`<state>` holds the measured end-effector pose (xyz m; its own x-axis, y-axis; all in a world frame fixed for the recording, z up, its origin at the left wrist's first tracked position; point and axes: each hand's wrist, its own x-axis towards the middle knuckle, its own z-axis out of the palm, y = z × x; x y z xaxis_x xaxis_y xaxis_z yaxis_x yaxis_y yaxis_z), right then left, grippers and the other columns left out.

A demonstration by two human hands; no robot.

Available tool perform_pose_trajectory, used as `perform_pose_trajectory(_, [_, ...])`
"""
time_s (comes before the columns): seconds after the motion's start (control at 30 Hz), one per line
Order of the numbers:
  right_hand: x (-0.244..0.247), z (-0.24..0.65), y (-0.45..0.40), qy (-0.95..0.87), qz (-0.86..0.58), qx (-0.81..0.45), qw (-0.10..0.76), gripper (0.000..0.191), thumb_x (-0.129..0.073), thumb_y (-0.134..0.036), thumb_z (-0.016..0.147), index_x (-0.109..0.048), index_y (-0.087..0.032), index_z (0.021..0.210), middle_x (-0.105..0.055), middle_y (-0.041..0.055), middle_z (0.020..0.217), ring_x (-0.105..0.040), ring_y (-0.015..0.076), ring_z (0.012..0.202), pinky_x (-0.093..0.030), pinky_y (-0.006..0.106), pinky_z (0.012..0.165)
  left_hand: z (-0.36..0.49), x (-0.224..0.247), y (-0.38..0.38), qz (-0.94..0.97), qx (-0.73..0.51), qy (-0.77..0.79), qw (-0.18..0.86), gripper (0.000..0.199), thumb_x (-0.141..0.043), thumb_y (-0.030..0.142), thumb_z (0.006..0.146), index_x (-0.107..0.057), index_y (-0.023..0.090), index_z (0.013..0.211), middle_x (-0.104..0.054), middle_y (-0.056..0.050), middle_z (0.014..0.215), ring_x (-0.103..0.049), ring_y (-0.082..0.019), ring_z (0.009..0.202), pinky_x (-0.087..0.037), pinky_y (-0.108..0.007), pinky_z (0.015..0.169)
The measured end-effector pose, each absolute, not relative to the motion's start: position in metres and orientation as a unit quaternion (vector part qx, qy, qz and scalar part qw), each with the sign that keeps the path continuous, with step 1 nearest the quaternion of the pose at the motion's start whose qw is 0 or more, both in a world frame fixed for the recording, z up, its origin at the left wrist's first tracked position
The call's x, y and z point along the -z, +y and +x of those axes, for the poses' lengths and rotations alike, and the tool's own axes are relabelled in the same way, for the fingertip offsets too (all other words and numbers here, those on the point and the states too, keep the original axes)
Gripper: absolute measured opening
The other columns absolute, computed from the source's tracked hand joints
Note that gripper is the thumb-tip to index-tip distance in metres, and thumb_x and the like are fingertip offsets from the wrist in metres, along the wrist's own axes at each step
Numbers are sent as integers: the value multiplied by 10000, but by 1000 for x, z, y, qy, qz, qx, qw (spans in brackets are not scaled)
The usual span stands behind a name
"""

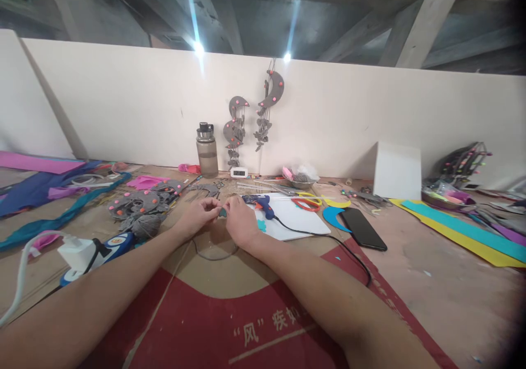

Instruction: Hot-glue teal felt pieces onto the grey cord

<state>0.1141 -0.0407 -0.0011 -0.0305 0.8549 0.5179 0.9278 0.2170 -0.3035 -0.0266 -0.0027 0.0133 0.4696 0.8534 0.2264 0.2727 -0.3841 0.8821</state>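
Observation:
My left hand [200, 214] and my right hand [241, 221] meet over the cardboard, fingertips pinched close together. Between them shows a small dark green piece [222, 212], mostly covered by the fingers. A thin grey cord [216, 259] hangs in a loop below both hands onto the cardboard [222, 281]. Right beside my right hand, a blue glue gun [265, 206] lies on a white board [299, 224], its black cable running to the right. A light teal cut-out [262, 225] lies at the board's left edge.
Grey yarn pieces with pink dots [137, 205] and a power strip [117, 246] lie left. A bottle [207, 153] and small clock [239, 172] stand behind. Right are a blue crescent [335, 218], black phone [364, 229] and coloured sheets [464, 235]. Moon-shaped hangings [273, 90] hang on the wall.

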Motion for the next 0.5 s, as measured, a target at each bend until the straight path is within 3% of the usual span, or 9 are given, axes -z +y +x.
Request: perform_pose_trajectory(0.5, [3,115,-38,-710,-627,34,318,130,-376,-255,925,-495,-205,938,-584,44,957,-569,165,863,-412,277,680,-26,-13,-2,748,-349,376,422,257,-559,402,735,-583,158,809,-500,48,497,-346,-76,413,-245,-197,426])
